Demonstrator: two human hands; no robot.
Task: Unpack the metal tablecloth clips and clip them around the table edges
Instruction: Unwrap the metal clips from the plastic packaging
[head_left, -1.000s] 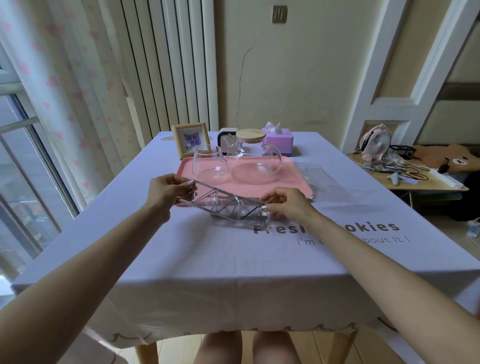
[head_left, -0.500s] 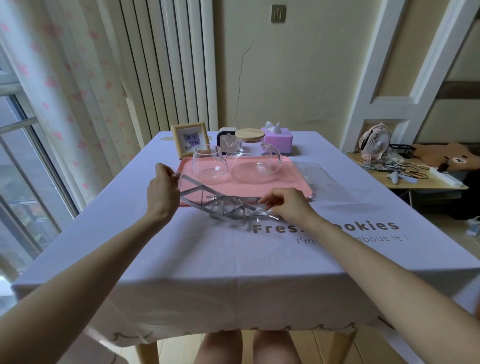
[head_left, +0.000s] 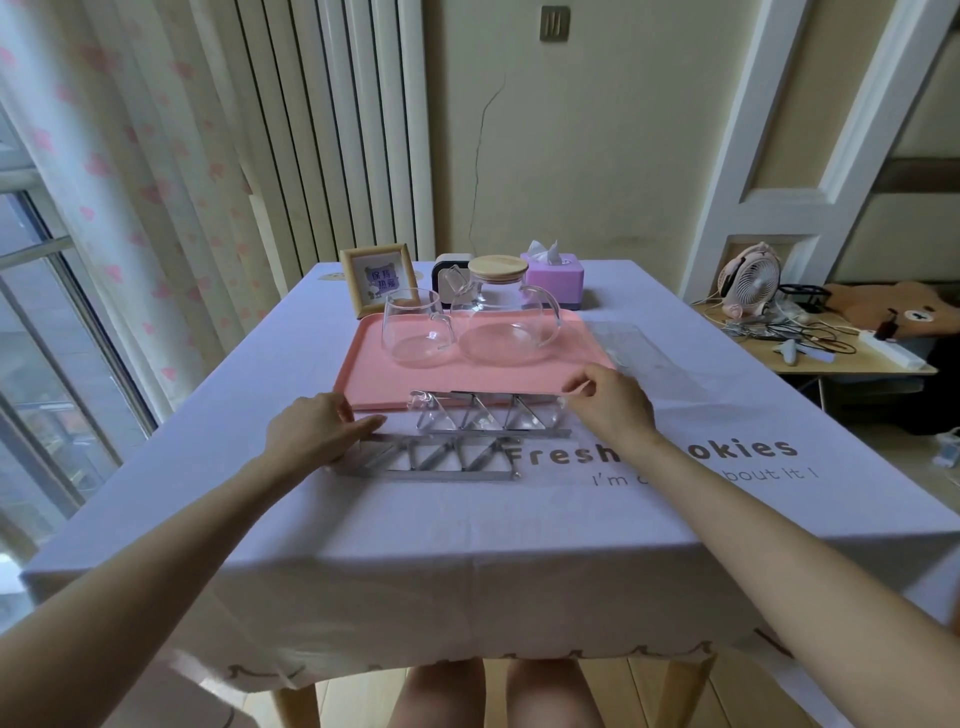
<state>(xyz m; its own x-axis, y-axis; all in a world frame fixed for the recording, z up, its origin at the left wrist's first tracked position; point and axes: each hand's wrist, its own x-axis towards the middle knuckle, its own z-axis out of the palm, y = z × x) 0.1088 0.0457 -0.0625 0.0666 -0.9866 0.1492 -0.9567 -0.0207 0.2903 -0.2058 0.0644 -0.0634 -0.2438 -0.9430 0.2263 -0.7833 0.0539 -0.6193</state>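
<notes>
A row of metal tablecloth clips (head_left: 441, 460) lies flat on the lilac tablecloth (head_left: 467, 540), in front of the pink tray. Just behind the clips, a clear plastic blister pack (head_left: 483, 415) with triangular pockets is raised off them. My left hand (head_left: 317, 431) rests on the left end of the clip row with its fingers laid fairly straight. My right hand (head_left: 608, 400) pinches the right end of the clear pack between thumb and fingertips.
The pink tray (head_left: 374, 384) carries a glass cup (head_left: 415, 332) and a glass teapot (head_left: 506, 327). Behind it stand a photo frame (head_left: 379, 278) and a purple tissue box (head_left: 553, 270). A clear plastic sheet (head_left: 634, 345) lies right of the tray. A cluttered side table (head_left: 831, 358) stands at the right.
The pack was held tilted between both hands; now the metal clips lie flat on the cloth, the clear pack is lifted apart from them, and my left hand has lowered onto the clips' left end.
</notes>
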